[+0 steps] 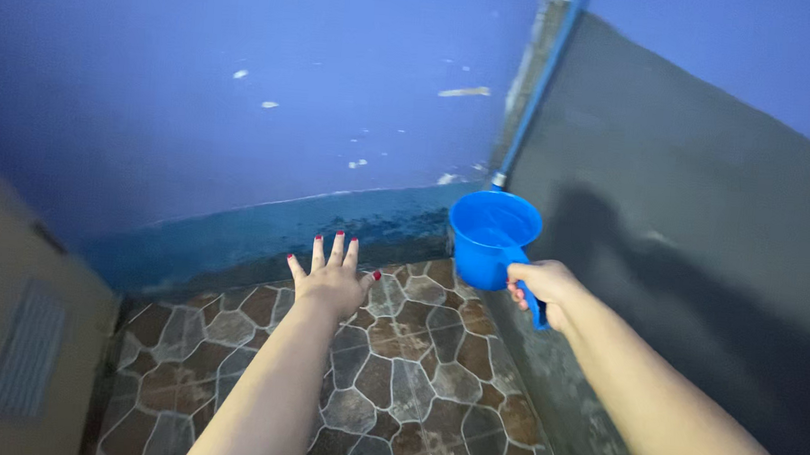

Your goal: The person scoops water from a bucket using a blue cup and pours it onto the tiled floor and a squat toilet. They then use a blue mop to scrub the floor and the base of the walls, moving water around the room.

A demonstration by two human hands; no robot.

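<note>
My right hand (543, 289) grips the handle of a blue plastic dipper (490, 238), held upright above the floor near the corner. The dipper's open top faces up and its inside looks wet or filled; I cannot tell how much it holds. My left hand (330, 277) is stretched out over the floor with fingers spread, palm down, holding nothing. Its nails are painted red.
A stone-pattern tiled floor (394, 379) lies below both arms. A blue painted wall (243, 102) stands ahead, a dark grey wall (706, 268) at the right. A blue pipe (538, 85) runs down the corner. A beige door with a vent (16, 352) is at the left.
</note>
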